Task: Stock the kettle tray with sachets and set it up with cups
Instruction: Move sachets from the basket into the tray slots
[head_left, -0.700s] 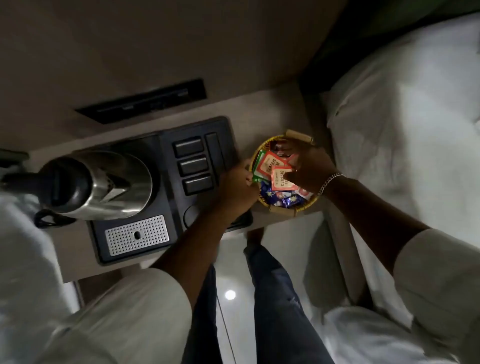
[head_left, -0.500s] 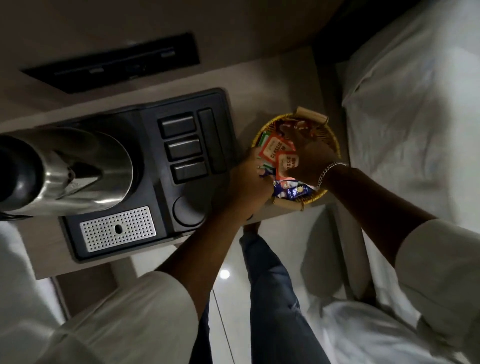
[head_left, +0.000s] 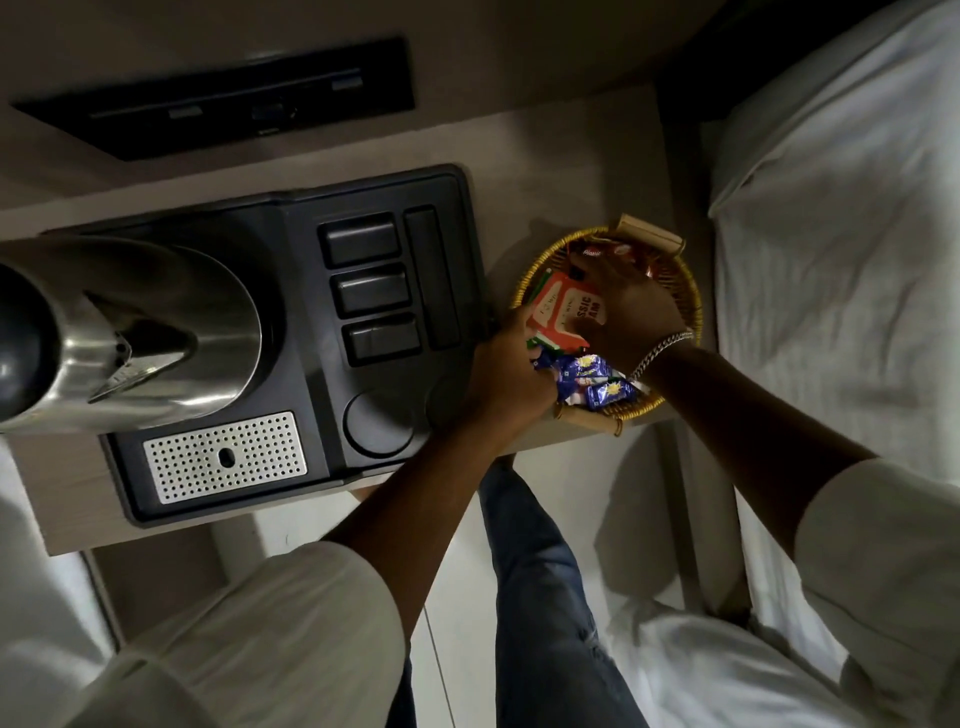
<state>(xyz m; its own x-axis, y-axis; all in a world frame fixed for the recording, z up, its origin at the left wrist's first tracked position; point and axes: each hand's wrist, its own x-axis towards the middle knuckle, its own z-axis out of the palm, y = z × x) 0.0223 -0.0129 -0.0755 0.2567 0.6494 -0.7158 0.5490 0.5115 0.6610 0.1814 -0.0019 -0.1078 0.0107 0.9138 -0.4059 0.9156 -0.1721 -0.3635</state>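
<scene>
A black kettle tray (head_left: 301, 374) lies on the narrow shelf, with a steel kettle (head_left: 119, 332) on its left part and three small lidded compartments (head_left: 371, 288) at its right. Right of the tray stands a round wicker basket (head_left: 691, 296) full of sachets. Orange tea sachets (head_left: 563, 312) lie on top, blue sachets (head_left: 597, 382) at the near side. My right hand (head_left: 626, 301) reaches into the basket and pinches the orange sachets. My left hand (head_left: 511, 374) grips the basket's left rim, fingers among the sachets.
A perforated metal drip plate (head_left: 226, 457) and a round cup recess (head_left: 379, 423) sit at the tray's near edge. A dark socket panel (head_left: 228, 101) is set in the wall behind. A white bed (head_left: 841, 260) borders the shelf on the right.
The view has shifted a little and come closer. My right hand has moved deeper over the orange sachets and closed on them; my left hand stays at the basket's left rim.
</scene>
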